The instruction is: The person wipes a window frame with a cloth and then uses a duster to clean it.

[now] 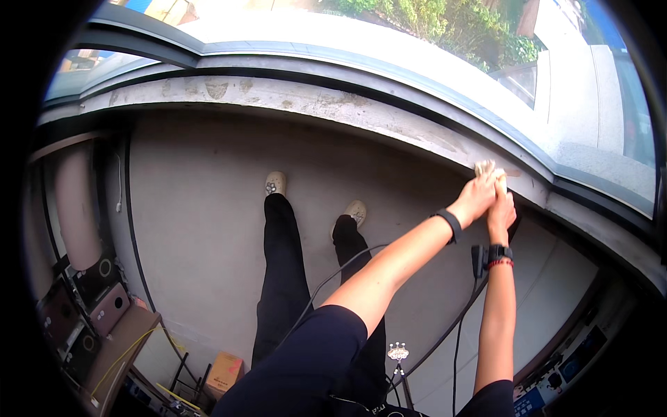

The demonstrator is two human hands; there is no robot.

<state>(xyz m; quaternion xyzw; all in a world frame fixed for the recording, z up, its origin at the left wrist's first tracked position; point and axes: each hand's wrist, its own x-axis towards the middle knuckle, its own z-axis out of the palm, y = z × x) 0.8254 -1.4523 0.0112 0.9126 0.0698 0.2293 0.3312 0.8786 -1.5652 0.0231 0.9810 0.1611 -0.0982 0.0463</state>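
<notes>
Both my hands are together at the right end of the stained window sill [417, 130]. My left hand [473, 199] grips a pale, crumpled cloth [484, 168], whose top sticks up past the knuckles. Against it, slightly lower and to the right, my right hand [502, 209] is closed on part of the same cloth. Fingertips and most of the cloth are hidden. A black band circles the left wrist; the right wrist carries a dark watch and a red bracelet. A black box-shaped device [478, 260] with a cable hangs beside the right wrist.
The window frame [312, 52] runs along the sill, with plants outside. Below are the grey floor [198, 208] and my pale clogs [276, 182]. At lower left, a brown table [122, 339] holds boxes, near a cardboard box [225, 371]. Dark cables cross by my legs.
</notes>
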